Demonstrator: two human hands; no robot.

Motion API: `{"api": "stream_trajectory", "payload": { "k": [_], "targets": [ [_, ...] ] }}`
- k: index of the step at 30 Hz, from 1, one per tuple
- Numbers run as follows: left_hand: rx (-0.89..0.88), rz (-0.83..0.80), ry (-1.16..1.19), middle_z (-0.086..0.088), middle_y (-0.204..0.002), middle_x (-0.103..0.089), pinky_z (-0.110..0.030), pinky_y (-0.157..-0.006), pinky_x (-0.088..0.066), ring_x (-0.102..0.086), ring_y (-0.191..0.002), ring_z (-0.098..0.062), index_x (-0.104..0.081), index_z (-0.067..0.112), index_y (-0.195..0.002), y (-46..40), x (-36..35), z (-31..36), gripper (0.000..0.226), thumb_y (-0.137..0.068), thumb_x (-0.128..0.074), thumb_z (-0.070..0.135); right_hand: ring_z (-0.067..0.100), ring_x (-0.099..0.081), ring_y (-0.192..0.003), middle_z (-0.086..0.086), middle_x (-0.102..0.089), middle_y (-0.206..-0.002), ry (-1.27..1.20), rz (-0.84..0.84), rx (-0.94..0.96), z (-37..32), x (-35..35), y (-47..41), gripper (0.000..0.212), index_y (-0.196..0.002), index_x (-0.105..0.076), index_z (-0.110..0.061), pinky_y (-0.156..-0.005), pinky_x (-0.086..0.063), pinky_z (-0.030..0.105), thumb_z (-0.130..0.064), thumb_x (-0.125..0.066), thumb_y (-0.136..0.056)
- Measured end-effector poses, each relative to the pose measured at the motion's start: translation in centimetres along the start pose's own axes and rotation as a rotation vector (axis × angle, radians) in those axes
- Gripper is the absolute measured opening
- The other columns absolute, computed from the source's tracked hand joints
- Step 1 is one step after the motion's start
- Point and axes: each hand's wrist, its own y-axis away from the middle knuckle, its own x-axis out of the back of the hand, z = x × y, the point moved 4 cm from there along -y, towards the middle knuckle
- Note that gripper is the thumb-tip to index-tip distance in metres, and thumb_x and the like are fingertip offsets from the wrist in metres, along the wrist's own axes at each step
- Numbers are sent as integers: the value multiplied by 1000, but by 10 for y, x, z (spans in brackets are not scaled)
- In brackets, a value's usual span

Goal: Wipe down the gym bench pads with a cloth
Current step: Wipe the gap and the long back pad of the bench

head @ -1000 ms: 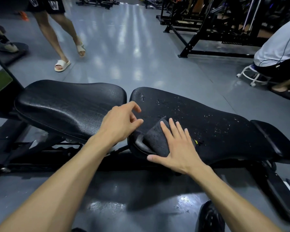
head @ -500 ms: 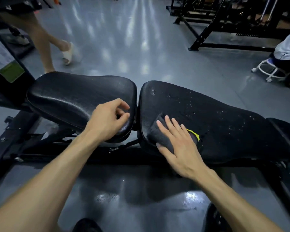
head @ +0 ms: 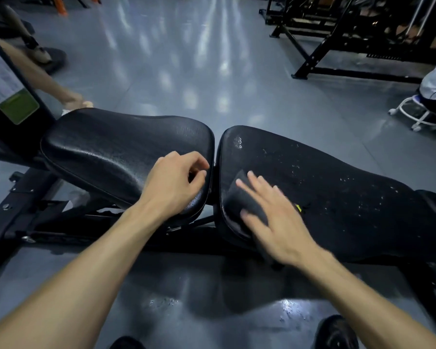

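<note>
Our right hand (head: 280,220) flat, fingers straight, pressing dark cloth (head: 247,200) on long bench pad (head: 337,187) near its left end; pad's long axis runs left-right. Left hand (head: 173,183) loosely curled, grip empty, over seat pad (head: 116,149).

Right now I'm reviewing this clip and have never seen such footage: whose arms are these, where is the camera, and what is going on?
The camera is worn on a person's head, looking down at their own bare arms. In front is a black padded gym bench: a smooth left pad and a long right pad speckled with droplets. The right hand presses flat, fingers straight, on a dark grey cloth at the right pad's near end. The left hand hovers over the left pad's edge, fingers loosely curled, holding nothing. The grey gym floor lies beyond.
</note>
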Motion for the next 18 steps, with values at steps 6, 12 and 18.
{"api": "stream_trajectory", "payload": {
  "k": [6, 12, 18],
  "targets": [
    [-89, -4, -42, 22, -79, -63, -43, -92, -48, -56, -91, -15, -69, 31, -100, -5, -5, 6, 12, -92, -63, 25, 18, -2, -156, -4, -6, -169, 49, 21, -218, 23, -5, -73, 68, -158, -20, -42, -126, -2, 44, -60, -27, -93],
    [-95, 55, -93, 12, -99, -70, -40, -89, -43, -56, -92, -21, -66, 29, -104, -19, -6, -3, 21, -91, -58, 15, 5, -1, -155, -18, -7, -167, -50, -80, 137, -6, -5, -36, 57, -150, -18, -57, -125, 3, 32, -52, -36, -96],
    [-76, 48, -148, 12, -101, -70, -34, -87, -38, -55, -93, -21, -68, 27, -105, -25, -7, -3, 28, -90, -56, 7, 7, -3, -154, -10, -10, -166, -126, -10, -182, 41, 2, -134, 63, -159, -19, -26, -124, 3, 30, -40, -45, -103]
  ]
}}
